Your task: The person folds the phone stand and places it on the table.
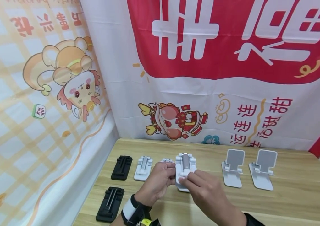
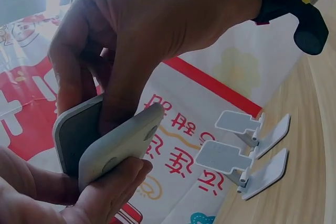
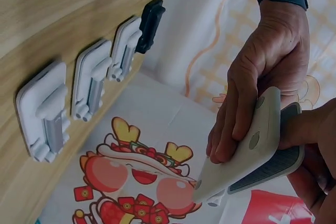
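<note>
White plastic folding phone stand was up off the pale wooden table, held between two hands. Its white bottom plate with round feet and its flat panel with a dark grey pad were parted like a mouth. The left hand gripped the bottom plate. The right hand pinched the panel, partly tucked into the gap.

If the left hand went loose during a hard pull, the stand could slip out and bump down. If the panel got yanked sideways, the silver-grey bar in the middle might bend. If the panel snapped back, the right hand could get nipped. The left hand was also near the white folded stands with grey bars, so a careless bump might push one crooked. Two opened white stands with grey pads stood well apart on the right, and looked safe from knocks.
</note>
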Demonstrator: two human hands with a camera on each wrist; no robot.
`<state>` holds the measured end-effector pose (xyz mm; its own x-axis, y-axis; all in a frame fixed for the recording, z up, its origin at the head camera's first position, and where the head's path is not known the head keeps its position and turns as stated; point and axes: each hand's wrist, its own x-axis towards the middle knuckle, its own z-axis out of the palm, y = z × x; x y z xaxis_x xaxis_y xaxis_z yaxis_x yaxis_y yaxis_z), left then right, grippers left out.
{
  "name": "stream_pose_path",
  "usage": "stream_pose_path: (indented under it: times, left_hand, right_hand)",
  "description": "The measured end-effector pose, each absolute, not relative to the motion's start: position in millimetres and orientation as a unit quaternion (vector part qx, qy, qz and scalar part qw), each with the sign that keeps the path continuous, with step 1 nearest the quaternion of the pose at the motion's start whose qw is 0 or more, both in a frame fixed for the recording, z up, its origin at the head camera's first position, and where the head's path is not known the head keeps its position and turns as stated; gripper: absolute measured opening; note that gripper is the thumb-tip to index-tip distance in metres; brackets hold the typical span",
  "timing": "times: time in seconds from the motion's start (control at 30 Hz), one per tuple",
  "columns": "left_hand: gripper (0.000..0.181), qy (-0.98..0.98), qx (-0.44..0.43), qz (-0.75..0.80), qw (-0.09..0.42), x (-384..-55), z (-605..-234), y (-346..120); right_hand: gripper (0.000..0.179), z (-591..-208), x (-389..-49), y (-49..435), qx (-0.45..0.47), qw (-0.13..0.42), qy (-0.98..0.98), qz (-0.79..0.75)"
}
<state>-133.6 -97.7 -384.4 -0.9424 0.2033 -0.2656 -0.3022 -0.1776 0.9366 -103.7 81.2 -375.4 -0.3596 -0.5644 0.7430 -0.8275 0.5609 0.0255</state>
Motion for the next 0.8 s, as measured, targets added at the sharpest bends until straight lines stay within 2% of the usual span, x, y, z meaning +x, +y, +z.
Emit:
stream_pose_path:
  times: [0.17, 0.3, 0.37, 0.47, 0.6, 0.7, 0.8]
  left_hand:
    - [0.035, 0.615, -0.038, 0.77, 0.167, -133, -384, -102]
    - [0.038, 0.608, -0.037, 0.776, 0.161, -133, -386, -103]
    - [0.039, 0.606, -0.033, 0.779, 0.16, -133, -385, -102]
    - [0.039, 0.607, -0.029, 0.778, 0.158, -131, -384, -100]
    - [0.037, 0.619, -0.027, 0.77, 0.152, -129, -383, -97]
    - [0.037, 0.62, -0.027, 0.769, 0.155, -129, -383, -95]
    - [0.038, 0.617, -0.024, 0.769, 0.164, -129, -383, -95]
  right_hand:
    - [0.031, -376, -106, 82, 0.412, 0.34, -0.81, 0.243]
    - [0.022, -369, -114, 87, 0.334, 0.262, -0.831, 0.359]
    - [0.027, -365, -121, 91, 0.261, 0.198, -0.849, 0.415]
    - [0.042, -358, -132, 98, 0.137, 0.059, -0.864, 0.481]
    - [0.05, -356, -143, 103, 0.047, -0.124, -0.804, 0.579]
    - [0.05, -358, -147, 106, 0.019, -0.204, -0.751, 0.628]
    - [0.052, -359, -149, 108, 0.014, -0.239, -0.725, 0.645]
